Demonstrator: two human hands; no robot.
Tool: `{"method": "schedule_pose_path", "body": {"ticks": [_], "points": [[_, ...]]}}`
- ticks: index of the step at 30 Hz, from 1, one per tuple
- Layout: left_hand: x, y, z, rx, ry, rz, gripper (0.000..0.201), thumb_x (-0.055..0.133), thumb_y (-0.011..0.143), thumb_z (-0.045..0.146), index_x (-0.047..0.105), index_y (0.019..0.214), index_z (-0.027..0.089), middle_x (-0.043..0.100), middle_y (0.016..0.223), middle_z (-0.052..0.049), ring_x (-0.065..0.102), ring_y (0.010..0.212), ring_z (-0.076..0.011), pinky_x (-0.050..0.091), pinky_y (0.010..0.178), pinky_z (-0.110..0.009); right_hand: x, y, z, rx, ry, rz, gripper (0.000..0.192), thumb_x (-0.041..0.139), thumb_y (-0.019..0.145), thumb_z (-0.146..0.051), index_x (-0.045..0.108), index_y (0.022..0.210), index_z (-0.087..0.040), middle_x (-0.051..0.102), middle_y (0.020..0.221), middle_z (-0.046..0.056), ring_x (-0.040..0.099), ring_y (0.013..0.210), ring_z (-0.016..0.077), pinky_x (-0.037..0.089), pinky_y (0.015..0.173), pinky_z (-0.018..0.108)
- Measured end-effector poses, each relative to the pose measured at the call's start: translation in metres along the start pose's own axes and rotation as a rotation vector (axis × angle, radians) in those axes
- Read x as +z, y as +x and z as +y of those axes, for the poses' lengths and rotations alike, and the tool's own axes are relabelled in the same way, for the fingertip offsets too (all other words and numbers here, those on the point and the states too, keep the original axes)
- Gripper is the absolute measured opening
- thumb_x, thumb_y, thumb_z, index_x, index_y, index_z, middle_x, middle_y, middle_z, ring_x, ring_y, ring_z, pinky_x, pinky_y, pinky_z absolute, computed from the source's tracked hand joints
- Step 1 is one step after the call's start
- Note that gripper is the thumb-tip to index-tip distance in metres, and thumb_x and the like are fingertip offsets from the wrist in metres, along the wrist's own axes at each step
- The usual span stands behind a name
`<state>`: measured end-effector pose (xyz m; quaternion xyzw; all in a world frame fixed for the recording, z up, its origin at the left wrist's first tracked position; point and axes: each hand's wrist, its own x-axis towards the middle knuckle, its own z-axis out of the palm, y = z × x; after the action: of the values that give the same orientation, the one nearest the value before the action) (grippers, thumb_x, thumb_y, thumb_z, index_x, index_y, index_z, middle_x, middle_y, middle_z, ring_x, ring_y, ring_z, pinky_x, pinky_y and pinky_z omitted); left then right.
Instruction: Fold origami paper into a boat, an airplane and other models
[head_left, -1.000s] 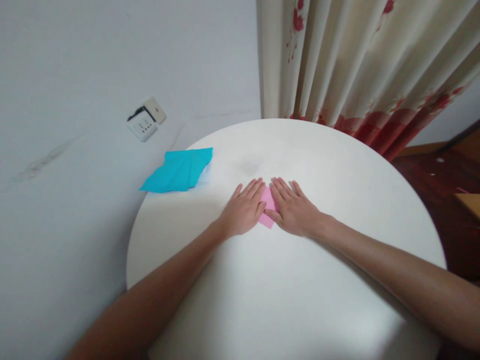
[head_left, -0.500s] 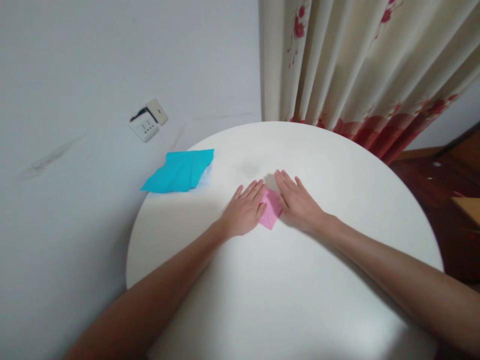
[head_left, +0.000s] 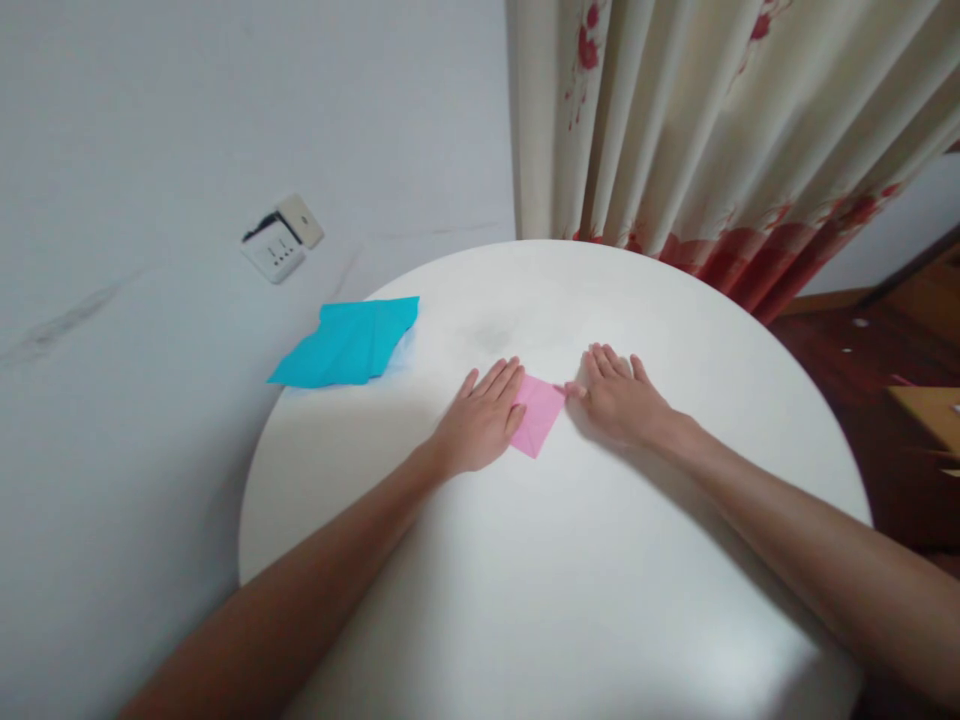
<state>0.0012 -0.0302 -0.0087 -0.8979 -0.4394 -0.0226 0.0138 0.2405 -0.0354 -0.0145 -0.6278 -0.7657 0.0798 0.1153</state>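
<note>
Left hand (head_left: 480, 425) flat, palm down, fingers together & extended, just left of frame centre; forearm running down to lower-left corner. Right hand (head_left: 619, 397) palm down too, fingers slightly spread, thumb out toward the left hand; forearm stretching to lower-right edge. Hands apart, not touching.

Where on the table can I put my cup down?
The round white table is bare nearest you, between the two forearms. It is crowded where the left hand and right hand press the pink paper.
</note>
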Motion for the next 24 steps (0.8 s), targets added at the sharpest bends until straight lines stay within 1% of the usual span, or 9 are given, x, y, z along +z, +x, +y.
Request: {"method": "schedule_pose_path", "body": {"ticks": [2, 4, 7, 9, 12, 14, 16, 19, 24], "points": [[0.0, 0.0, -0.001, -0.003, -0.003, 0.0, 0.058, 0.021, 0.106, 0.035, 0.026, 0.159, 0.012, 0.023, 0.167, -0.011, 0.022, 0.155, -0.0238, 0.022, 0.124, -0.051, -0.005, 0.01, 0.008, 0.065, 0.055, 0.068, 0.079, 0.01, 0.103, -0.056, 0.035, 0.153, 0.0, 0.035, 0.158, 0.028, 0.027, 0.15, 0.0406, 0.026, 0.117, 0.067], [0.001, 0.0, -0.001, -0.004, -0.003, 0.002, 0.058, 0.022, 0.106, 0.036, 0.026, 0.159, 0.013, 0.023, 0.167, -0.011, 0.022, 0.155, -0.0239, 0.022, 0.124, -0.051, -0.01, 0.016, 0.006, 0.049, 0.107, 0.131, 0.07, 0.013, 0.105, -0.045, 0.034, 0.153, 0.002, 0.033, 0.16, 0.028, 0.026, 0.151, 0.0382, 0.027, 0.118, 0.063], [0.002, 0.0, -0.002, 0.003, 0.004, 0.006, 0.058, 0.022, 0.106, 0.036, 0.027, 0.158, 0.011, 0.023, 0.167, -0.011, 0.022, 0.155, -0.0245, 0.022, 0.124, -0.051, -0.008, 0.013, -0.012, -0.082, 0.156, 0.157, 0.06, 0.02, 0.103, -0.028, 0.031, 0.155, 0.001, 0.03, 0.162, 0.024, 0.023, 0.153, 0.0327, 0.026, 0.122, 0.057], [0.002, 0.0, -0.002, 0.01, 0.008, 0.011, 0.058, 0.021, 0.106, 0.035, 0.028, 0.158, 0.01, 0.023, 0.167, -0.012, 0.022, 0.155, -0.0252, 0.022, 0.124, -0.051, -0.003, 0.006, -0.03, -0.215, 0.149, 0.127, 0.059, 0.025, 0.1, -0.022, 0.029, 0.156, 0.0, 0.03, 0.163, 0.023, 0.021, 0.154, 0.0302, 0.024, 0.123, 0.055], [0.003, 0.001, -0.003, 0.02, 0.007, 0.013, 0.057, 0.022, 0.106, 0.032, 0.03, 0.157, 0.008, 0.027, 0.166, -0.014, 0.022, 0.155, -0.0265, 0.022, 0.124, -0.052, 0.008, -0.005, -0.051, -0.355, 0.119, 0.078, 0.062, 0.03, 0.099, -0.019, 0.023, 0.158, 0.0, 0.026, 0.164, 0.022, 0.019, 0.155, 0.0295, 0.024, 0.124, 0.054], [0.003, 0.001, -0.002, 0.019, -0.001, 0.013, 0.057, 0.024, 0.105, 0.031, 0.031, 0.157, 0.009, 0.029, 0.165, -0.014, 0.021, 0.155, -0.0272, 0.022, 0.124, -0.052, 0.014, -0.009, -0.058, -0.381, 0.092, 0.055, 0.063, 0.029, 0.1, -0.02, 0.02, 0.159, 0.001, 0.024, 0.165, 0.021, 0.019, 0.154, 0.0296, 0.023, 0.124, 0.053], [0.003, 0.001, -0.002, 0.008, -0.008, 0.014, 0.057, 0.024, 0.105, 0.032, 0.03, 0.158, 0.011, 0.028, 0.166, -0.012, 0.02, 0.155, -0.0277, 0.023, 0.124, -0.052, 0.017, -0.01, -0.059, -0.378, 0.058, 0.036, 0.062, 0.027, 0.102, -0.023, 0.019, 0.159, 0.002, 0.023, 0.165, 0.021, 0.02, 0.154, 0.0297, 0.021, 0.125, 0.053], [0.003, 0.0, -0.001, -0.019, -0.007, 0.01, 0.057, 0.024, 0.106, 0.033, 0.028, 0.159, 0.014, 0.024, 0.167, -0.009, 0.019, 0.155, -0.0282, 0.022, 0.124, -0.054, 0.018, -0.01, -0.057, -0.356, 0.005, 0.012, 0.062, 0.023, 0.105, -0.031, 0.022, 0.158, 0.001, 0.025, 0.164, 0.022, 0.02, 0.154, 0.0293, 0.019, 0.125, 0.054], [-0.001, -0.002, -0.003, -0.087, -0.023, -0.021, 0.058, 0.026, 0.106, 0.039, 0.026, 0.16, 0.017, 0.023, 0.167, -0.008, 0.018, 0.155, -0.0302, 0.023, 0.123, -0.058, 0.018, -0.01, -0.055, -0.343, -0.046, -0.023, 0.064, 0.02, 0.106, -0.038, 0.025, 0.158, 0.0, 0.023, 0.165, 0.02, 0.019, 0.154, 0.0294, 0.017, 0.125, 0.053]]}}
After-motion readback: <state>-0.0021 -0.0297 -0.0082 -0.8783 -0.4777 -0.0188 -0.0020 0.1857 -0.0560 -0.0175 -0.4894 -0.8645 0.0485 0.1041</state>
